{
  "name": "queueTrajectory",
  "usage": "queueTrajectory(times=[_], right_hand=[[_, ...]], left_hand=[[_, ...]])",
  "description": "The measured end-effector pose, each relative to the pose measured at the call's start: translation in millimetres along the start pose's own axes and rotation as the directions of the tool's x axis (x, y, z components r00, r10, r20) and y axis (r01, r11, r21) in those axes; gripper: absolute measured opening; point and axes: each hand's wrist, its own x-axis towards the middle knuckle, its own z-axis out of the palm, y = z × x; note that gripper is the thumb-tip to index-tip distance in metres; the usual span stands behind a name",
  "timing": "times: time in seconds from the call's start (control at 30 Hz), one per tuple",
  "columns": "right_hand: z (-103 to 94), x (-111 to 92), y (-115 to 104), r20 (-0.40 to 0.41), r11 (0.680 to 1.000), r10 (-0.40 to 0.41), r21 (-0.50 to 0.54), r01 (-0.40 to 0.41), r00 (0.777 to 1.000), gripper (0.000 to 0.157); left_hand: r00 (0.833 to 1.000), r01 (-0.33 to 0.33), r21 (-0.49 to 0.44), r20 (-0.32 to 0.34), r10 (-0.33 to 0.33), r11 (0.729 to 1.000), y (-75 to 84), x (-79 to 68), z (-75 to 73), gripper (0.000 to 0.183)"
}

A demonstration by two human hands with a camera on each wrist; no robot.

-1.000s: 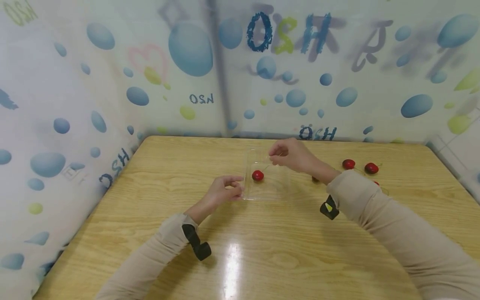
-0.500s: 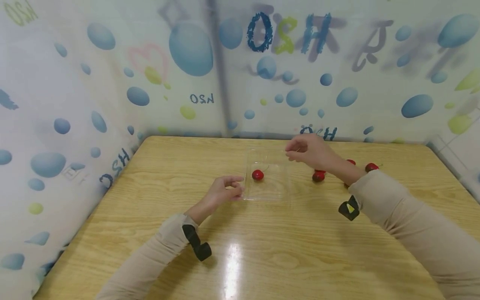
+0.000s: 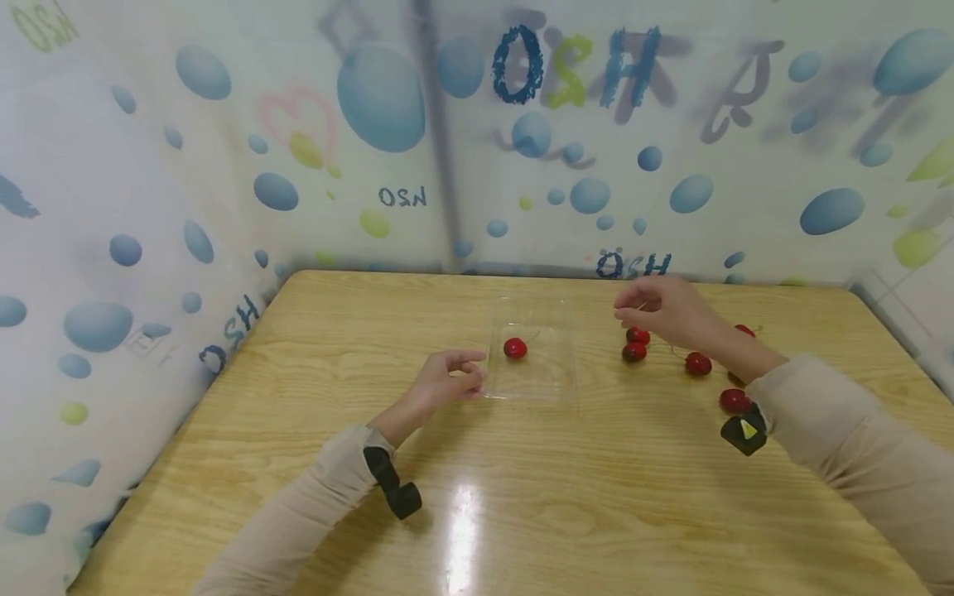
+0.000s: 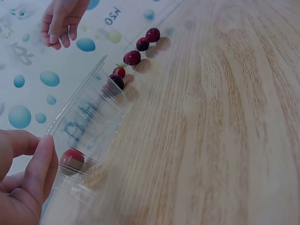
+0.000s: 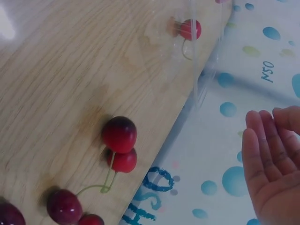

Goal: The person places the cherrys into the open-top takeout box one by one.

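Observation:
My left hand (image 3: 447, 377) pinches the left rim of a clear plastic box (image 3: 547, 374) between thumb and fingers; the left wrist view shows the grip at the rim. One red cherry (image 3: 515, 348) with a thin stem lies inside the box. Above the table, right of the box, my right hand (image 3: 667, 310) is raised with fingers loosely bent and nothing in them. Close below it sit two touching cherries (image 3: 634, 353), dark red, whose green stems (image 5: 108, 180) show in the right wrist view.
More cherries lie farther right on the wooden table (image 3: 551, 497), among them one cherry (image 3: 698, 364) and another cherry (image 3: 734, 401) near the right wrist strap. My right forearm (image 3: 850, 439) partly covers others. A patterned wall (image 3: 462, 149) stands behind the table.
My right hand has moved right, away from above the box toward the loose cherries. The cherry in the box stays, its stem free of the fingers. My left hand has kept its place.

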Motion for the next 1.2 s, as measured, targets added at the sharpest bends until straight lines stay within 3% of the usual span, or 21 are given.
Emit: queueTrajectory(times=[0.4,0.63,0.87,1.1,1.2], right_hand=[[-7.4,-16,30,-0.044,0.999,-0.003,-0.047,0.001,0.999,0.012],[-13.3,-29,42,0.003,0.995,0.081,-0.061,-0.08,0.997,0.02],[-24.9,-47,62,0.018,0.992,0.107,-0.07,-0.106,0.994,0.026],[-34.0,-61,80,0.003,0.984,0.163,-0.076,-0.162,0.987,0.03],[-36.4,-66,87,-0.008,0.98,0.179,-0.086,-0.179,0.984,0.03]], left_hand=[[1.0,-0.009,0.008,0.012,0.009,1.0,-2.3,0.6,-1.5,0.038],[1.0,-0.013,-0.013,0.004,0.013,1.0,-3.3,0.9,-0.6,0.037],[1.0,-0.012,-0.022,0.013,0.012,1.0,-1.6,-0.8,0.0,0.036],[0.999,0.002,0.014,0.033,-0.002,1.0,22.3,-20.4,1.8,0.038],[1.0,0.003,0.016,0.03,-0.004,1.0,23.3,-21.2,1.9,0.038]])
